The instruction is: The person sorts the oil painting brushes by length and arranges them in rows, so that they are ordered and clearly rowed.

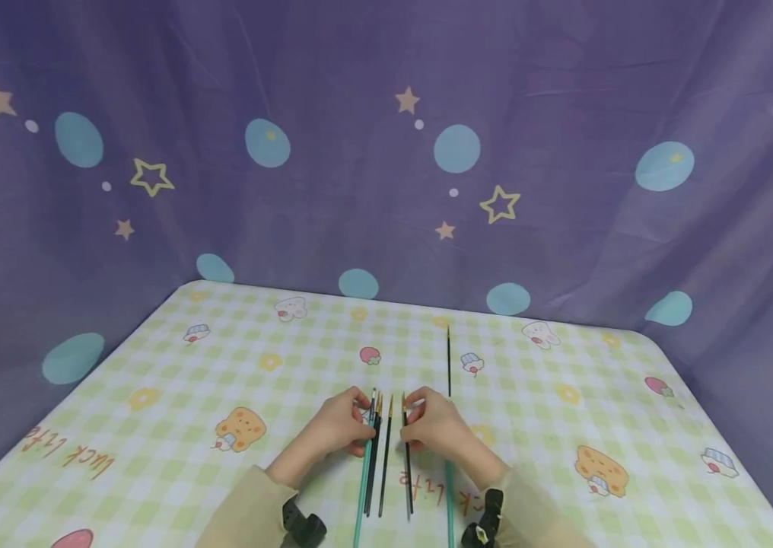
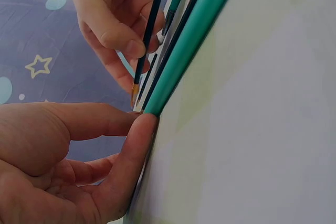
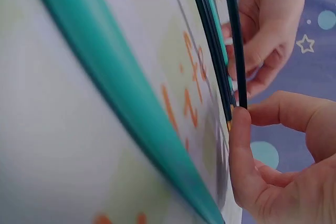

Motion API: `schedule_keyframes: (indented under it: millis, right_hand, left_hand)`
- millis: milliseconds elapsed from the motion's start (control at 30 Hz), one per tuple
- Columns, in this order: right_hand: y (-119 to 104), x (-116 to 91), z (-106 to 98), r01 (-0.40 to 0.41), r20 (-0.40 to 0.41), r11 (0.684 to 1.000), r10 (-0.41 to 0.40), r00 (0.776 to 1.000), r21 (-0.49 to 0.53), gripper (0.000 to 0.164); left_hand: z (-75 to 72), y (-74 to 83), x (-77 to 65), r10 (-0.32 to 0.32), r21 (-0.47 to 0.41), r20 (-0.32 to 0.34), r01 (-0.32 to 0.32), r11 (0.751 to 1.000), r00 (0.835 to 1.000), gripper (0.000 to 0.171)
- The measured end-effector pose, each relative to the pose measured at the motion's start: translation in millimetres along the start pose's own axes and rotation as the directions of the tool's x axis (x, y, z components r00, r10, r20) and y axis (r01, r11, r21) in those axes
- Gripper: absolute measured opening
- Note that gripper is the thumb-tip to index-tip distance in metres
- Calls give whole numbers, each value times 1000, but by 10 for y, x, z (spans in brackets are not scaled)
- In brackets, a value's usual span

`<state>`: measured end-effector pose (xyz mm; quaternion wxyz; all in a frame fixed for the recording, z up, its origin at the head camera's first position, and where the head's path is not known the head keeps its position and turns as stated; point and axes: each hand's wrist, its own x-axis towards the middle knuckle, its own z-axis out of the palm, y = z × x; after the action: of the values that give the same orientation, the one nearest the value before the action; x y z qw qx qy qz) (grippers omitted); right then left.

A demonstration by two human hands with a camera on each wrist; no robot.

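My left hand (image 1: pixel 338 422) pinches a green-handled paintbrush (image 2: pixel 194 30) between thumb and finger near its bristle end, at the left of a small row of brushes. Right beside it lie slim black paintbrushes (image 1: pixel 373 464), bristles pointing away from me. Another black paintbrush (image 1: pixel 385 464) lies slightly apart, between the hands. My right hand (image 1: pixel 434 422) pinches one more black paintbrush (image 3: pixel 237 40) close to its golden ferrule; its handle points back toward me. The fingertips partly hide both held brushes.
A second green handle (image 1: pixel 450 502) lies to the right, partly under my right forearm. Farther back, in line with it, is a thin dark brush (image 1: pixel 449 361); whether they join is hidden. The checked tablecloth (image 1: pixel 222 380) ends at a purple curtain (image 1: pixel 359 190).
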<state>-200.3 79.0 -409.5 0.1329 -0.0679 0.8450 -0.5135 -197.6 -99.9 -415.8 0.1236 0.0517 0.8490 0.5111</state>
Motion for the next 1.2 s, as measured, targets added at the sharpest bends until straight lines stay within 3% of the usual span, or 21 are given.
schedule_keyframes:
  millis: [367,800,1200]
  right_hand:
    - [-73,140,-304,-24,-103,999,27,994,29,43]
    - [69,357,-695,-73,-246,995,86,966,61,38]
    - [229,496,-948,-88,-272,996,90,958,19,37]
  left_hand:
    - [2,12,9,-4,7,-1,4,1000,1000,36]
    - [6,16,6,-10,-1,-5,10,1000,1000,36]
    - [6,4,-15,1,-1,5,-1,1000,1000,34]
